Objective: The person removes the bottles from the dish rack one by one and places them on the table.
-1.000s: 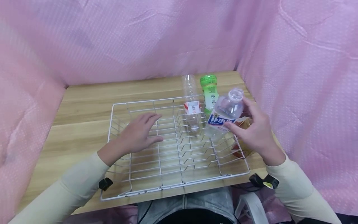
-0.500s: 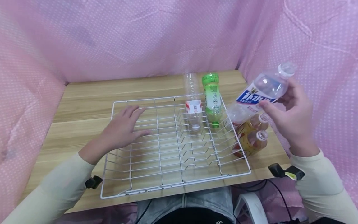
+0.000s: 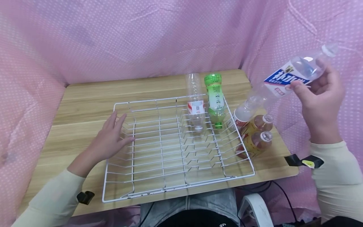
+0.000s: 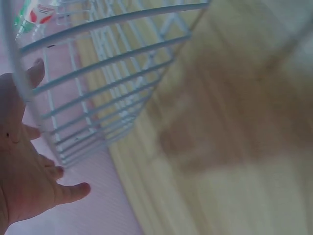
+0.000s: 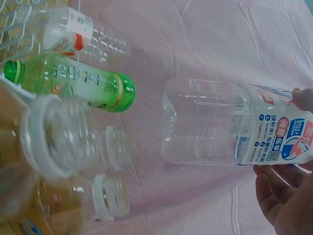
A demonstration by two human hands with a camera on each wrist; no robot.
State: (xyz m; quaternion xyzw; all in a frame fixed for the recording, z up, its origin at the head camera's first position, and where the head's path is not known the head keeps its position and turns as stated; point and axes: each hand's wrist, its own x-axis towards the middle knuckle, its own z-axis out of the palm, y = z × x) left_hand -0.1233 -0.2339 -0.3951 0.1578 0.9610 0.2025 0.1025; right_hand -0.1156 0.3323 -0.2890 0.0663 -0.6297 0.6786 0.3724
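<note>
My right hand (image 3: 323, 101) grips a clear plastic bottle (image 3: 286, 77) with a blue and white label, raised and tilted right of the rack, its white-ringed neck pointing up and right. In the right wrist view the bottle's transparent base (image 5: 195, 122) faces the other bottles. My left hand (image 3: 105, 140), fingers spread, is at the left side of the white wire rack (image 3: 178, 189); whether it touches the wire I cannot tell. Inside the rack, neck down, stand a clear bottle (image 3: 195, 108) with a white and red label and a green bottle (image 3: 214, 97).
Right of the rack, on the wooden table (image 3: 82, 101), stand a clear bottle (image 3: 242, 115) with a red and white label and two yellow-labelled bottles (image 3: 259, 123). Pink dotted sheeting (image 3: 153, 41) surrounds the table. A white chair arm (image 3: 256, 208) is below the front edge.
My right hand has carried the blue-labelled bottle from above the rack up and to the right. The left hand has drawn back left from over the rack to its side.
</note>
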